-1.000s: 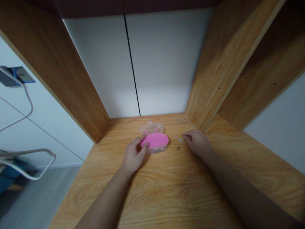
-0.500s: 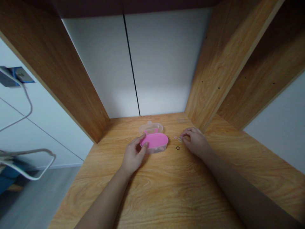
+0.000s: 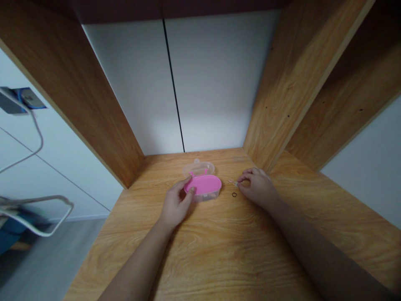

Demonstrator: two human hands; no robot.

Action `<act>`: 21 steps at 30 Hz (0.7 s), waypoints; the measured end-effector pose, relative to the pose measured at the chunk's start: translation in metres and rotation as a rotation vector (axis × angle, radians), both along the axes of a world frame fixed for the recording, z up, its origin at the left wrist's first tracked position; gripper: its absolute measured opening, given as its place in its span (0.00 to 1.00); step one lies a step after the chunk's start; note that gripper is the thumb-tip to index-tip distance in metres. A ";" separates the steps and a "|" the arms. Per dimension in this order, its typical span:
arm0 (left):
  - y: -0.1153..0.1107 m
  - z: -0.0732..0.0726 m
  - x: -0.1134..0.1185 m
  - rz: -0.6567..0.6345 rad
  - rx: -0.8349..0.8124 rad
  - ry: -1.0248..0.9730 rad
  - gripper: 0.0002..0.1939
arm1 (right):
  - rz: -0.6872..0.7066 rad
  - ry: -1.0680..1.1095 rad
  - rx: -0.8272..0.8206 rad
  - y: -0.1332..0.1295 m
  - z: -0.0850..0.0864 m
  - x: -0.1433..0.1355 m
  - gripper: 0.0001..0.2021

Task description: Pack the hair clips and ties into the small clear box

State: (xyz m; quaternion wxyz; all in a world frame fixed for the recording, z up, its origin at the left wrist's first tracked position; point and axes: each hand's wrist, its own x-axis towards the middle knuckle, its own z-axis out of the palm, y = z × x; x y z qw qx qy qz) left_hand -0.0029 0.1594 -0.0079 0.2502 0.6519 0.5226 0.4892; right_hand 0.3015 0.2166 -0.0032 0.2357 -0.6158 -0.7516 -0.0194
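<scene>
A small oval box (image 3: 205,185) with a pink top surface and clear sides sits on the wooden desktop, its clear lid (image 3: 200,168) flipped back behind it. My left hand (image 3: 176,203) grips the box's left end, thumb on the pink part and fingers at the rear edge. To the right, my right hand (image 3: 255,186) has its thumb and index finger brought together at some tiny pale loops (image 3: 235,183); what lies between the fingertips is too small to make out. A black ring (image 3: 234,195) lies on the desktop just left of that hand.
Wooden panels rise at the left (image 3: 94,104) and right (image 3: 288,92), with a white back wall (image 3: 213,88) between them. Beyond the desk's left edge are a white cable (image 3: 39,129), a wall socket box (image 3: 29,98) and a white curved frame (image 3: 46,234).
My right hand's fingertips have shifted very slightly at the pale loops. My left hand and the box look the same.
</scene>
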 end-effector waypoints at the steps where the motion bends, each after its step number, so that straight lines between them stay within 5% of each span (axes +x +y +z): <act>1: 0.000 0.000 0.000 0.000 0.000 -0.005 0.22 | -0.005 -0.001 0.004 0.000 -0.001 0.000 0.06; 21: 0.000 -0.001 0.000 0.005 0.005 0.002 0.22 | -0.008 -0.059 -0.014 -0.007 0.007 -0.001 0.01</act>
